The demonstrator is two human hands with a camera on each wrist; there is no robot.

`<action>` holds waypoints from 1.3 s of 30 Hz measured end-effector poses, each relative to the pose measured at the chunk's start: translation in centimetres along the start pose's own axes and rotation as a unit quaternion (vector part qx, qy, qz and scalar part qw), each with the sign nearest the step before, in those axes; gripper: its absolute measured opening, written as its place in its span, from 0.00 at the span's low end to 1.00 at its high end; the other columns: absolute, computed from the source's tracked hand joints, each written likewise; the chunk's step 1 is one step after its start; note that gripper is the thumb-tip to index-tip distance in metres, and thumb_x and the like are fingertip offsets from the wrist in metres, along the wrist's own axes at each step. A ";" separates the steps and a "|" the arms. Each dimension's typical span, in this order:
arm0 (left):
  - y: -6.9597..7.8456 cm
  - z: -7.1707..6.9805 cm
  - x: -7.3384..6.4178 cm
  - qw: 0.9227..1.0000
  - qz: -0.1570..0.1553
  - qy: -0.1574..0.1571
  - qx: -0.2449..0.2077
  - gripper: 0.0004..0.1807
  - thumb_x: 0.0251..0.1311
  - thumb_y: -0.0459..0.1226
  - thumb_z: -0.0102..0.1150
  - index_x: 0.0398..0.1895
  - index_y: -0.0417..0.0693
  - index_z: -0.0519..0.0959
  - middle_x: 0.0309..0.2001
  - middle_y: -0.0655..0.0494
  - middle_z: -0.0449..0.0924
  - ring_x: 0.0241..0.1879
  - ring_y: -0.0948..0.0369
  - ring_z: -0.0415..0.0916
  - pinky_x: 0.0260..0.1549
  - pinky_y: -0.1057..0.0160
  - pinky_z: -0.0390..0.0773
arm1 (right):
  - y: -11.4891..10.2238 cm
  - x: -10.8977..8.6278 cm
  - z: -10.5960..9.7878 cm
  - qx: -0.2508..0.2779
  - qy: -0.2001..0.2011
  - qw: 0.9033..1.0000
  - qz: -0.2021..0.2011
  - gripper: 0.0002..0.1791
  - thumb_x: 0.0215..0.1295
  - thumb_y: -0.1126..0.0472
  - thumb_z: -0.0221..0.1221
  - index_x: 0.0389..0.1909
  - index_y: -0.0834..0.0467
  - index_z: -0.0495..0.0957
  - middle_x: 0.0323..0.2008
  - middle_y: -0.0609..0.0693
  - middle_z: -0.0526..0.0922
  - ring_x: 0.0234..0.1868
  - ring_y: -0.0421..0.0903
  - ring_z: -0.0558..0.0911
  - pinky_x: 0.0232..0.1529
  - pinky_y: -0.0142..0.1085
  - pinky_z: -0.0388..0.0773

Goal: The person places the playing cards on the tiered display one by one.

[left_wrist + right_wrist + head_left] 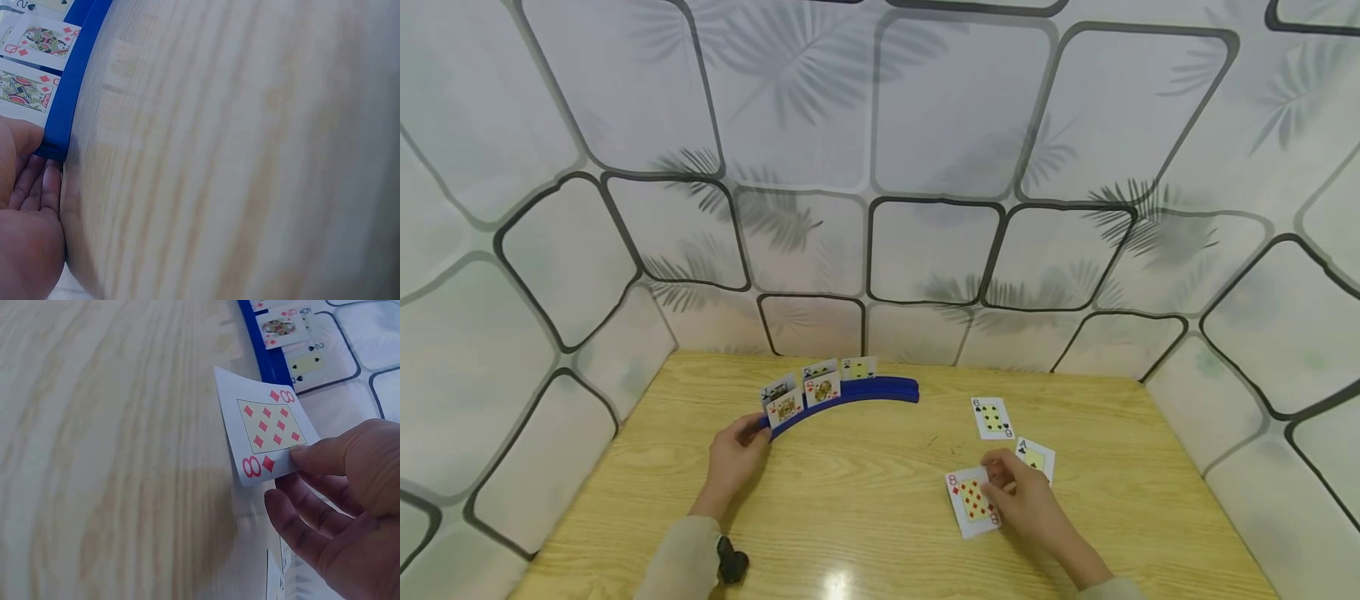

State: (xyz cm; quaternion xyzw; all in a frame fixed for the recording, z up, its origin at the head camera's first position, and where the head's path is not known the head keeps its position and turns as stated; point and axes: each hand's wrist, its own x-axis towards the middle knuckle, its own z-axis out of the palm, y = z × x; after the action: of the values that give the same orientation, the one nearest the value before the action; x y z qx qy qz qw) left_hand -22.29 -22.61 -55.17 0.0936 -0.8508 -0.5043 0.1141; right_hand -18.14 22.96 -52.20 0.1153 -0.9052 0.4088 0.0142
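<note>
In the head view, a curved blue rack (882,389) is gripped at one end by the left hand (739,457), and the eight of diamonds (967,500) is pinched by the right hand (1024,502), near a six (992,418) and an ace (1036,457) on the wood-grained table (842,492).

In the left wrist view, the rack's smooth end is clasped between thumb and fingers.

In the right wrist view, the thin, bowed card is held along one edge by thumb and fingertips. Card-lifting seems in hand; upright tilting toward the rack appears called for next.
</note>
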 end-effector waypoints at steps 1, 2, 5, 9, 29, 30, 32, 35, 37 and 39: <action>0.0 0.0 0.0 1.000 0.000 0.000 -0.001 0.19 0.70 0.30 0.61 0.61 0.31 0.81 0.59 0.30 0.83 0.54 0.41 0.85 0.49 0.67 0.84 | -0.1 0.1 0.0 0.007 -0.002 1.000 0.005 0.18 0.64 0.71 0.69 0.54 0.58 0.80 0.38 0.45 0.86 0.38 0.33 0.82 0.37 0.30 0.82; 0.0 0.0 0.0 1.000 0.001 0.000 -0.001 0.19 0.70 0.30 0.61 0.61 0.30 0.81 0.59 0.30 0.83 0.54 0.40 0.85 0.48 0.68 0.84 | -0.2 0.2 0.0 0.017 -0.004 1.000 0.008 0.18 0.65 0.71 0.69 0.54 0.59 0.80 0.39 0.46 0.87 0.38 0.34 0.83 0.38 0.30 0.83; 0.0 0.0 0.0 1.000 -0.006 -0.003 -0.004 0.19 0.70 0.31 0.61 0.62 0.31 0.81 0.59 0.31 0.83 0.55 0.41 0.84 0.46 0.74 0.80 | -0.5 0.5 -0.1 0.047 -0.010 0.999 0.016 0.19 0.66 0.70 0.69 0.56 0.58 0.80 0.39 0.47 0.87 0.39 0.34 0.84 0.38 0.30 0.83; 0.0 0.0 0.0 1.000 -0.014 -0.010 -0.004 0.20 0.70 0.31 0.60 0.63 0.31 0.80 0.60 0.31 0.82 0.56 0.42 0.84 0.43 0.79 0.75 | -1.0 1.0 0.0 0.073 -0.008 0.997 0.011 0.15 0.67 0.68 0.69 0.53 0.58 0.83 0.39 0.48 0.88 0.38 0.34 0.84 0.36 0.30 0.83; 0.3 -0.2 -0.2 1.000 -0.003 -0.011 -0.007 0.19 0.71 0.30 0.60 0.62 0.30 0.80 0.60 0.29 0.82 0.55 0.41 0.84 0.42 0.80 0.75 | -3.2 4.5 1.6 0.089 -0.008 0.996 -0.012 0.12 0.72 0.65 0.66 0.54 0.57 0.86 0.42 0.50 0.89 0.40 0.40 0.86 0.40 0.34 0.87; 0.3 -0.2 -0.2 1.000 -0.003 -0.011 -0.006 0.19 0.71 0.29 0.60 0.62 0.30 0.80 0.60 0.29 0.82 0.56 0.41 0.84 0.42 0.80 0.74 | -3.4 4.6 1.6 0.090 -0.008 0.996 -0.012 0.12 0.72 0.65 0.66 0.54 0.58 0.86 0.42 0.51 0.89 0.40 0.41 0.86 0.39 0.34 0.87; 0.2 -0.2 -0.2 1.000 -0.002 -0.012 -0.005 0.19 0.71 0.29 0.60 0.62 0.30 0.80 0.60 0.29 0.82 0.56 0.41 0.84 0.43 0.79 0.75 | -3.8 5.0 1.8 0.092 -0.005 0.996 -0.010 0.12 0.72 0.65 0.66 0.54 0.58 0.86 0.42 0.51 0.89 0.39 0.41 0.86 0.40 0.36 0.88; 0.1 -0.2 -0.2 1.000 -0.002 -0.011 -0.006 0.19 0.71 0.29 0.60 0.62 0.30 0.80 0.60 0.29 0.82 0.56 0.41 0.84 0.43 0.80 0.74 | -4.3 5.7 2.1 0.091 0.001 0.996 -0.010 0.12 0.72 0.65 0.65 0.53 0.57 0.87 0.42 0.51 0.90 0.40 0.40 0.86 0.39 0.34 0.87; 0.1 -0.2 -0.2 1.000 -0.003 -0.010 -0.007 0.19 0.71 0.29 0.60 0.62 0.30 0.80 0.60 0.29 0.82 0.56 0.41 0.84 0.43 0.80 0.74 | -4.5 6.3 2.3 0.092 0.004 0.996 -0.014 0.12 0.72 0.65 0.65 0.53 0.58 0.86 0.43 0.51 0.90 0.40 0.40 0.86 0.39 0.34 0.87; 0.1 -0.2 -0.2 1.000 -0.004 -0.011 -0.008 0.19 0.71 0.29 0.60 0.62 0.30 0.80 0.60 0.30 0.82 0.56 0.41 0.84 0.44 0.80 0.74 | -4.7 6.8 2.4 0.095 0.002 0.995 -0.020 0.12 0.73 0.65 0.65 0.54 0.59 0.86 0.43 0.52 0.90 0.41 0.42 0.86 0.39 0.36 0.87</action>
State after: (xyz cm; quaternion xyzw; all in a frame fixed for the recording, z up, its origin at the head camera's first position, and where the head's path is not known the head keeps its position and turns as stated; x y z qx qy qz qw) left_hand -22.04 -22.65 -54.99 0.0910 -0.8478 -0.5121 0.1036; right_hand -23.54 16.81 -49.56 0.1330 -0.8600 0.4925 0.0131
